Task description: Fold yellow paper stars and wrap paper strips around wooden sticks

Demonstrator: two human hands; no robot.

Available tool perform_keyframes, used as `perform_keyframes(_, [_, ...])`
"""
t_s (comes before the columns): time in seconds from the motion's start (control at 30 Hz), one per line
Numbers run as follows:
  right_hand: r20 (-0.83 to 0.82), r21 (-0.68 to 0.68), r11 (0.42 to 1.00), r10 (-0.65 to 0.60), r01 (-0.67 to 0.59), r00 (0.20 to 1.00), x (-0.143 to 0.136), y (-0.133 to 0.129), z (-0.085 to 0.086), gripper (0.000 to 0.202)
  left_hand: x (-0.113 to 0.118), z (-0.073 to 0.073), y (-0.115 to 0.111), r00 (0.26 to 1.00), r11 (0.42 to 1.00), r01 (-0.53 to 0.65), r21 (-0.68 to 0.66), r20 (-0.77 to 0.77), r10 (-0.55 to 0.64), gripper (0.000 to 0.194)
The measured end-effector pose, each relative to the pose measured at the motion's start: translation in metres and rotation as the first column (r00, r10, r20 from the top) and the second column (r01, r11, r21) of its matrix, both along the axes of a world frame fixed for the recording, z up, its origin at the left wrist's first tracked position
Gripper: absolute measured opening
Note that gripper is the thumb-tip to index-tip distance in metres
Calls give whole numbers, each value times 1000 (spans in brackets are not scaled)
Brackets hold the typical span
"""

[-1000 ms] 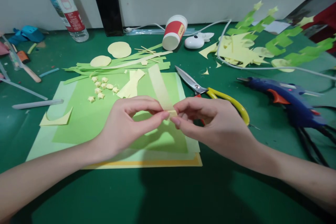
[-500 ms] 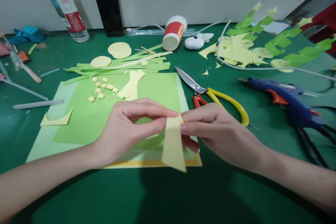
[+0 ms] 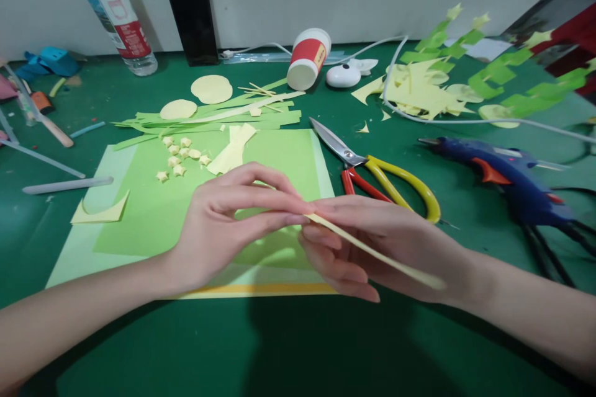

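Observation:
A pale yellow paper strip [image 3: 372,252] is pinched at one end between both hands and now shows edge-on, its free end slanting down to the right. My left hand [image 3: 233,217] grips that end with thumb and fingers. My right hand [image 3: 377,236] presses its fingertips against the same spot, the strip crossing in front of its palm. The gripped end is mostly hidden by fingers. Under the hands lie stacked green paper sheets [image 3: 153,217]. Several small folded paper stars [image 3: 179,170] and crossed yellow strips [image 3: 233,152] rest on them.
Scissors [image 3: 354,158] with red and yellow handles lie behind my right hand. A blue glue gun [image 3: 503,167] sits to the right, its white cable nearby. Green strips [image 3: 209,113], a tipped paper cup [image 3: 308,59], yellow scraps [image 3: 423,90] and a water bottle [image 3: 118,25] stand farther back.
The strip has turned from hanging broad side toward me to pointing right, edge-on. My right hand has rolled, with its lower fingers now showing under the strip. My left hand stays nearly in place.

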State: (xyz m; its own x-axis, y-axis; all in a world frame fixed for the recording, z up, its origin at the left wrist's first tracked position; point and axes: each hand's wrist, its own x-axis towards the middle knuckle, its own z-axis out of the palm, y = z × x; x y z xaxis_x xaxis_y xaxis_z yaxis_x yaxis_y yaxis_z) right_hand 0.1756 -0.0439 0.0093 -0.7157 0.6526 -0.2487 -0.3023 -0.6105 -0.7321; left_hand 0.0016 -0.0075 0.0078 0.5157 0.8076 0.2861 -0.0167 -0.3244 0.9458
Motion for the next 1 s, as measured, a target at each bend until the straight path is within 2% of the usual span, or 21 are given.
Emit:
perform_keyframes(0.07, [108, 102, 994, -45, 34, 993, -1, -1, -1, 32, 0, 1, -1, 1000, 1000, -28, -1, -8, 28, 18])
perform_keyframes(0.13, [242, 293, 950, -181, 106, 953, -1, -3, -1, 27, 0, 2, -2, 997, 998, -67, -11, -30, 66, 17])
perform_keyframes(0.17, [293, 412, 902, -266, 129, 919, -1, -4, -1, 23, 0, 3, -3, 995, 996, -87, -19, -44, 86, 16])
perform_keyframes(0.23, [343, 640, 760, -417, 116, 841, -1, -5, 0, 16, 1, 3, -3, 990, 992, -120, -40, -73, 117, 12])
perform_keyframes(0.33, [342, 832, 553, -577, 47, 742, -2, -5, 3, 17, 2, 3, -4, 991, 984, -122, -126, -74, 114, 8])
perform_keyframes(0.4, [337, 875, 483, -648, 27, 683, -2, -4, 4, 23, 2, 3, -4, 996, 971, -83, -225, -43, 75, 7])
perform_keyframes(0.53, [330, 896, 441, -750, 62, 573, -3, -4, 4, 18, 3, 1, -5, 999, 917, 9, -399, 48, 11, 8])
perform_keyframes(0.8, [229, 940, 318, -860, 127, 456, -5, -5, 3, 10, 3, 1, -5, 998, 877, 2, -481, 61, 32, 9])
perform_keyframes(0.9, [176, 975, 217, -873, 39, 455, -3, -6, 2, 9, 4, 1, -4, 994, 868, 36, -495, 110, 21, 13])
perform_keyframes(1.0, [66, 997, 38, -867, -66, 494, 1, -4, -1, 11, 4, 0, -2, 989, 864, 77, -498, 148, -3, 19])
